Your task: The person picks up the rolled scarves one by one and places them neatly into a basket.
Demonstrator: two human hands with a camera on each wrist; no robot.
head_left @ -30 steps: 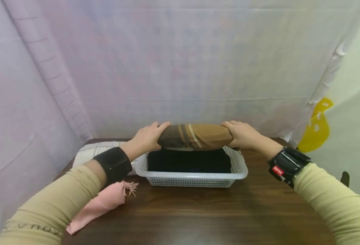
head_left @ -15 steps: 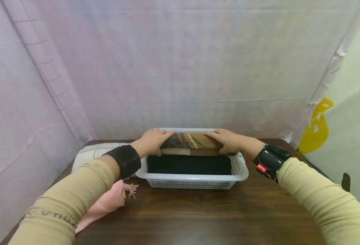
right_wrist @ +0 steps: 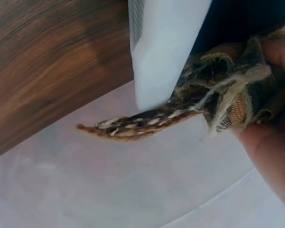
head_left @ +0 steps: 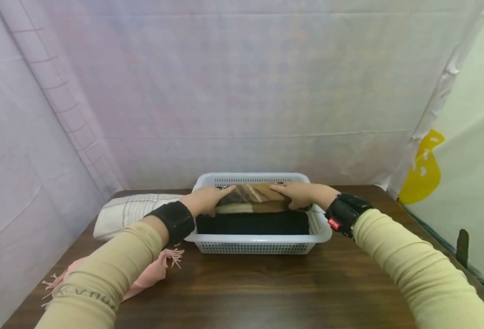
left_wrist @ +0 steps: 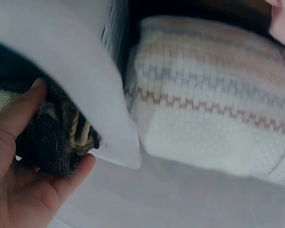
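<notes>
A folded brown plaid scarf [head_left: 256, 195] lies lengthwise in the back half of a white perforated plastic basket [head_left: 262, 238]. My left hand [head_left: 204, 199] grips its left end, thumb on one side and fingers on the other; dark frayed layers [left_wrist: 54, 135] of the scarf stick out between them. At the opposite end my right hand [head_left: 303, 194] holds the scarf the same way. A fringed strand [right_wrist: 137, 126] hangs out past the basket rim in the right wrist view. In front of the scarf, a folded black cloth [head_left: 252, 224] fills the basket's near half.
Left of the basket sits a rolled white checked cloth [head_left: 122, 214], right against the basket wall. A pink fringed scarf [head_left: 149, 276] lies nearer, partly behind my left sleeve. All stand on a dark wooden table [head_left: 274, 288], with a white curtain [head_left: 242, 91] behind.
Both hands have lowered the brown plaid scarf from above the basket down into its back half. The hands have come closer together, and the basket's back rim now shows.
</notes>
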